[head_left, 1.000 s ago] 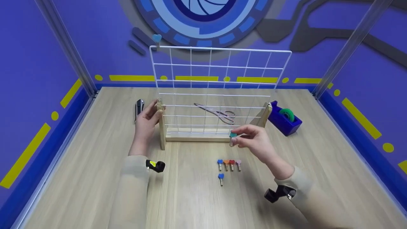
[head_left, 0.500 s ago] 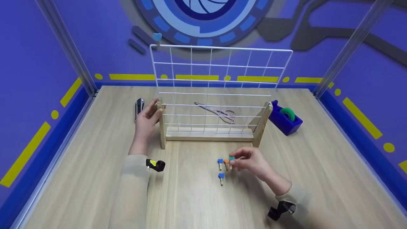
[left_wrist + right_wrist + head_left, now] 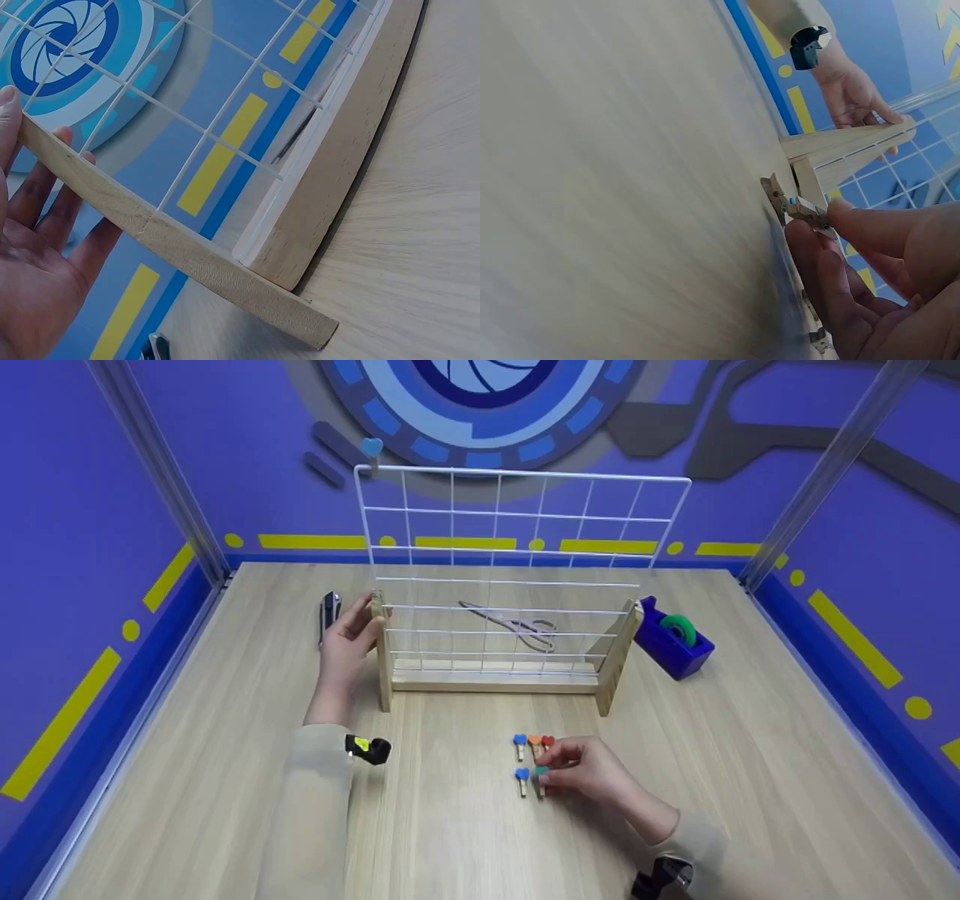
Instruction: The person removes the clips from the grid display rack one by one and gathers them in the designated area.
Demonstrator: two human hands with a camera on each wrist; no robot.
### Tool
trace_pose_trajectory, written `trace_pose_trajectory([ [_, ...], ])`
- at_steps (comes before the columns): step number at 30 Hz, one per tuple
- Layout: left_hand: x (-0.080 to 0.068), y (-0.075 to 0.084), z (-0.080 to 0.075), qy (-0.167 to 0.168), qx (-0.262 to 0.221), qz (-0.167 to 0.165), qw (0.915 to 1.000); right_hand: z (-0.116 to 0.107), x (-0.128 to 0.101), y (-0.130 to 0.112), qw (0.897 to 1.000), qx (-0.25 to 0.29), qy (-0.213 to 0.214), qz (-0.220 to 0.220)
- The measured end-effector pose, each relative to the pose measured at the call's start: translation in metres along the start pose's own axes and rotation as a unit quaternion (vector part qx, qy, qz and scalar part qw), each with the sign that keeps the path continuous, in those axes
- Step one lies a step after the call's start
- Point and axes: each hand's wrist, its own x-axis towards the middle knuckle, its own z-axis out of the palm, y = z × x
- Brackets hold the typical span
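Observation:
My right hand [image 3: 592, 772] pinches a small clothespin with a green heart [image 3: 541, 772] between thumb and fingers, low over the table. Just left of it lies a blue-heart clothespin [image 3: 522, 776]. Behind these, a row holds another blue-heart clothespin [image 3: 520, 742], an orange one [image 3: 535, 742] and a red one [image 3: 548, 741]; the hand hides what lies right of them. My left hand [image 3: 343, 649] grips the left wooden post [image 3: 385, 679] of a stand with a white wire grid [image 3: 499, 517]. In the left wrist view, the thumb and fingers sit on either side of that post [image 3: 150, 225].
A light-blue heart clothespin [image 3: 373, 448] is clipped at the grid's top left corner. Scissors [image 3: 517, 626] lie behind the grid. A stapler-like black and silver tool [image 3: 328, 611] is at left, a blue tape dispenser [image 3: 675, 649] at right.
My right hand has carried the green-heart clothespin from the stand's front toward me, past the row, to beside the nearer blue one. My left hand stays on the post.

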Motion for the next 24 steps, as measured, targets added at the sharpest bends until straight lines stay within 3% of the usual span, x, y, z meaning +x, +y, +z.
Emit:
trace_pose_trajectory([
  [14,-0.0006,0.0004,-0.0004,-0.004,-0.004,-0.004,1.0000,0.0069,0.0012,0.0032,0.997,-0.072,0.015,0.003],
  [24,-0.0007,-0.0003,0.0001,-0.004,0.000,-0.006,1.0000,0.0090,0.0024,0.0068,0.996,-0.083,0.026,0.000],
])
